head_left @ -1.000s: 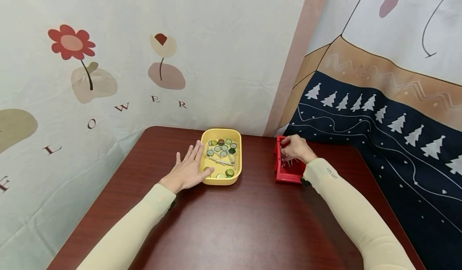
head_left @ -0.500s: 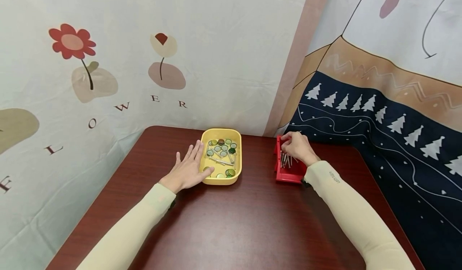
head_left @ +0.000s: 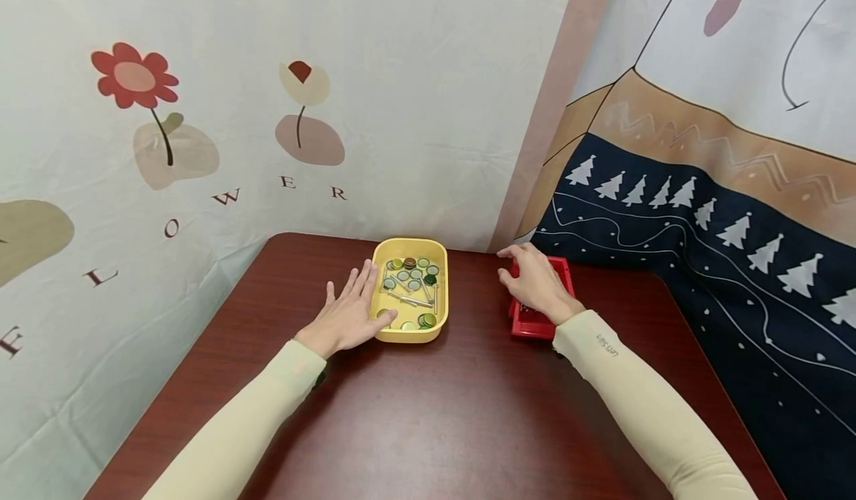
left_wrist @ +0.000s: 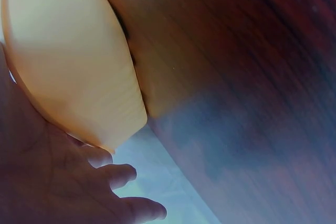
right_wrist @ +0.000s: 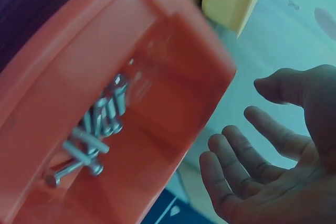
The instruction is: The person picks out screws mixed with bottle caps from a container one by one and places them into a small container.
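Observation:
My left hand [head_left: 348, 314] rests against the left side of a yellow plastic bin [head_left: 409, 336], fingers straight and thumb over its rim. The left wrist view shows the bin's outer wall [left_wrist: 79, 61] beside my fingers. Several bottle caps [head_left: 414, 274] and several metal bolts [head_left: 417, 301] lie in that bin. My right hand [head_left: 538, 283] hovers over a red bin [head_left: 533, 329], thumb and fingers apart, nothing between them. In the right wrist view a heap of bolts [right_wrist: 100, 114] lies inside the red bin; my hand hides most of it from the head view.
Both bins stand near the back edge of a dark brown wooden table [head_left: 435, 426], with a gap of bare tabletop between them. A printed cloth [head_left: 428, 114] hangs right behind the table, and a dark blue part of it [head_left: 735, 292] runs along the right side.
My right hand has lifted from over the bolts and shifted left across the red bin, its fingers spreading. The left hand and yellow bin have stayed put.

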{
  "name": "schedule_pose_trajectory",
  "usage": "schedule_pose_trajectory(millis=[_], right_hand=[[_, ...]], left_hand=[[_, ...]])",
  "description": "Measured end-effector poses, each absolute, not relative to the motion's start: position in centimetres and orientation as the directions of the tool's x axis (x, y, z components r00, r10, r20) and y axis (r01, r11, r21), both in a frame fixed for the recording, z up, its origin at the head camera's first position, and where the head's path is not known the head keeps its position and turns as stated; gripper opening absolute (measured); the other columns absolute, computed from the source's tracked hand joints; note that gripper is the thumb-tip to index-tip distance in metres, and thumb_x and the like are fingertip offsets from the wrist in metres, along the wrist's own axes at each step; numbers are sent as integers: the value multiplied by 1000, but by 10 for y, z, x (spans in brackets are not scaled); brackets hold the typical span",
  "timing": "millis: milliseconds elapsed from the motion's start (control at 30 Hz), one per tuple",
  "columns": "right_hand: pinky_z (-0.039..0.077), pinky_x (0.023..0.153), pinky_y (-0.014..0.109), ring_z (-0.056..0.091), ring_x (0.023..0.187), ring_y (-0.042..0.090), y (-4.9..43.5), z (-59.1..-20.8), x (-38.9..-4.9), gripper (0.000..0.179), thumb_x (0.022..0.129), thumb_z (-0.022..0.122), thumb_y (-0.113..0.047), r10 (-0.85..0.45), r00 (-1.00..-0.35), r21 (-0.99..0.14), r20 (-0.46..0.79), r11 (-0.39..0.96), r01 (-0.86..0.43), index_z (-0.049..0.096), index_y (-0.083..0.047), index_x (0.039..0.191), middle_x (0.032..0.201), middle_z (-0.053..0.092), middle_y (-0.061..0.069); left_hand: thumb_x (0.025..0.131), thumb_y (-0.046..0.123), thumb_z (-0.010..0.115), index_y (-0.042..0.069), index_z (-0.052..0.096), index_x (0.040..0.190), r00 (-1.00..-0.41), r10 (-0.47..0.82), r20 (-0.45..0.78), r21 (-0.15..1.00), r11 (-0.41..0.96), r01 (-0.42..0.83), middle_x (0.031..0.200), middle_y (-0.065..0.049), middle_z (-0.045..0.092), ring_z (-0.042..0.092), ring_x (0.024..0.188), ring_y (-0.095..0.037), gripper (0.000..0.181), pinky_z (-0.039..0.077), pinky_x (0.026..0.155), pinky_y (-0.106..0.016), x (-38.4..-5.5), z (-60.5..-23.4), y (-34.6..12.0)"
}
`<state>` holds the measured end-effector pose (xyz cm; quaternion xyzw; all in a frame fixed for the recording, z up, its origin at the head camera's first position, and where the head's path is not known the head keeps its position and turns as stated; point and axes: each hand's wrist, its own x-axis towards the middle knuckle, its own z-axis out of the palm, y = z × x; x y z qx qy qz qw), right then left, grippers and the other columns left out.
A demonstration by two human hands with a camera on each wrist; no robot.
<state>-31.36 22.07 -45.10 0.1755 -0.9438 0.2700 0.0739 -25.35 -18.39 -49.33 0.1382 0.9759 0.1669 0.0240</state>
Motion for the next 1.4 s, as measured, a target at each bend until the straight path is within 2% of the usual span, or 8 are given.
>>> schedule_pose_trajectory(millis=[133, 367, 600, 800, 1000, 1300, 1400], right_hand=[[63, 116, 62, 66, 135, 40, 198, -444, -302, 44, 110, 75, -21, -306, -929, -448, 209, 814, -369, 72, -9, 152, 151, 67, 23], [64, 118, 58, 68, 140, 37, 168, -448, -300, 48, 109, 80, -25, -364, -908, -415, 206, 808, -418, 71, -13, 155, 154, 67, 18], [61, 123, 58, 70, 141, 38, 139, -448, -299, 51, 109, 81, -25, -432, -883, -431, 185, 772, -468, 69, -10, 157, 154, 69, 19], [65, 114, 52, 74, 130, 34, 112, -444, -300, 50, 109, 81, -22, -504, -847, -400, 172, 750, -527, 69, -7, 156, 146, 72, 19], [65, 114, 50, 75, 133, 35, 85, -443, -304, 49, 109, 81, -17, -570, -808, -387, 150, 718, -579, 69, -2, 154, 150, 74, 22], [67, 106, 47, 76, 124, 32, 58, -443, -311, 50, 108, 80, -14, -592, -806, -356, 8, 751, -555, 69, 6, 153, 147, 77, 26], [68, 95, 41, 76, 111, 28, 51, -442, -315, 49, 108, 79, -13, -582, -811, -346, -58, 774, -531, 69, 6, 152, 140, 79, 22]], left_hand=[[115, 66, 57, 5, 7, 188, -960, 280, -2, 333, 905, 263, 199, -14, -1, 13, 184, -48, 107, 9, 136, -91, -254, -494, -184], [115, 65, 58, 5, 7, 188, -960, 280, -4, 345, 901, 261, 199, -15, -1, 12, 184, -48, 108, 7, 136, -91, -254, -494, -183], [115, 66, 58, 4, 7, 188, -958, 286, -7, 346, 900, 266, 199, -15, -2, 12, 184, -48, 108, 7, 137, -91, -253, -495, -183], [116, 66, 57, 4, 6, 188, -959, 285, -8, 349, 899, 264, 198, -15, -2, 11, 184, -48, 108, 6, 137, -91, -254, -494, -184], [115, 65, 58, 4, 6, 188, -960, 281, -5, 350, 900, 261, 198, -16, -2, 12, 184, -48, 108, 6, 137, -91, -255, -494, -185], [116, 66, 57, 3, 7, 188, -958, 287, 0, 339, 901, 269, 198, -16, -2, 13, 184, -48, 108, 8, 136, -91, -256, -496, -184], [116, 66, 57, 4, 7, 188, -958, 288, -3, 338, 902, 270, 198, -16, -2, 12, 184, -48, 108, 7, 136, -91, -257, -497, -184]])
